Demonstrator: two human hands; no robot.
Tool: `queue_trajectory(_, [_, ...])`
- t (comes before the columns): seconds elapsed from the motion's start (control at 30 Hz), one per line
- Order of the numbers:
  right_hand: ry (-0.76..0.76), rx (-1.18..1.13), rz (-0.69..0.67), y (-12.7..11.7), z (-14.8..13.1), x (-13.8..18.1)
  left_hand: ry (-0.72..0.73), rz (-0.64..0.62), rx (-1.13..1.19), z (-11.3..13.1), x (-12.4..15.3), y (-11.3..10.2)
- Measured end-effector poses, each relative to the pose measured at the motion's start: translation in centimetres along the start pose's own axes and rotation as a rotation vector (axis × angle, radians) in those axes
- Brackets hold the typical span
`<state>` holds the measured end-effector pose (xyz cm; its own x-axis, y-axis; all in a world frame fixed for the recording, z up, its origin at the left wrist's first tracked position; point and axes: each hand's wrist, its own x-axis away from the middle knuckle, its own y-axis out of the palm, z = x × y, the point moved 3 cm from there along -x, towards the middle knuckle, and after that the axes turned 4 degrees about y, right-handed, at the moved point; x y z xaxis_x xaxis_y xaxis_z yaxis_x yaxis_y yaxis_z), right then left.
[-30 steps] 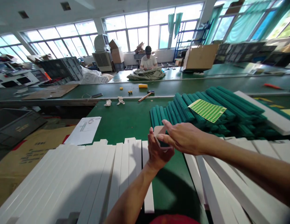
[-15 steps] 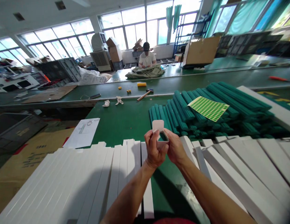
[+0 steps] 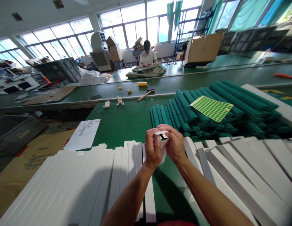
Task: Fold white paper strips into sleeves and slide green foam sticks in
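Between my two hands is the end of a white cardboard box (image 3: 163, 152), its end flap folded partway over the opening. My left hand (image 3: 153, 147) wraps round the left side of the box, with the thumb near the opening. On the other side, my right hand (image 3: 175, 142) grips the box, its fingers bent over the flap. A dark gap shows under the flap; what lies inside cannot be made out. Long white boxes (image 3: 89, 175) lie side by side to the left, and more white boxes (image 3: 242, 169) lie at the right.
Green bundled rolls (image 3: 183, 108) are piled beyond my hands, with a sheet of green stickers (image 3: 212, 108) on top. A printed paper (image 3: 83, 134) lies at the left. A hammer (image 3: 146, 94) and yellow roll (image 3: 142, 84) lie farther back. Another person (image 3: 147, 56) sits across the tables.
The flap stood upright before; now it is bent down over the box's opening. My right fingers have moved up over it, and more of the box's side shows below.
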<state>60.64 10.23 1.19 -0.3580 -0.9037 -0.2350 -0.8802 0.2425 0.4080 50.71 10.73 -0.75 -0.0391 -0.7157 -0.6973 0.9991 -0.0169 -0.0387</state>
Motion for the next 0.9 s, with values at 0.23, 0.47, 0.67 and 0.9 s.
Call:
queue_trajectory(0.23, [-0.096, -0.113, -0.074, -1.3, 1.0, 1.0, 0.321, -0.163, -0.336, 1.4, -1.4, -1.7])
queue_trajectory(0.47, [-0.241, 0.615, -0.207, -1.2, 2.0, 2.6, 0.404, -0.360, -0.516, 2.4, -3.2, -3.0])
queue_trajectory(0.67, [-0.364, 0.795, -0.197, -0.5, 2.2, 2.7, 0.327, -0.513, -0.538, 3.6, -4.8, -3.5])
queue_trajectory(0.9, [-0.405, 0.818, -0.254, -0.7, 2.1, 2.6, 0.353, -0.719, -0.601, 5.0, -5.8, -3.4])
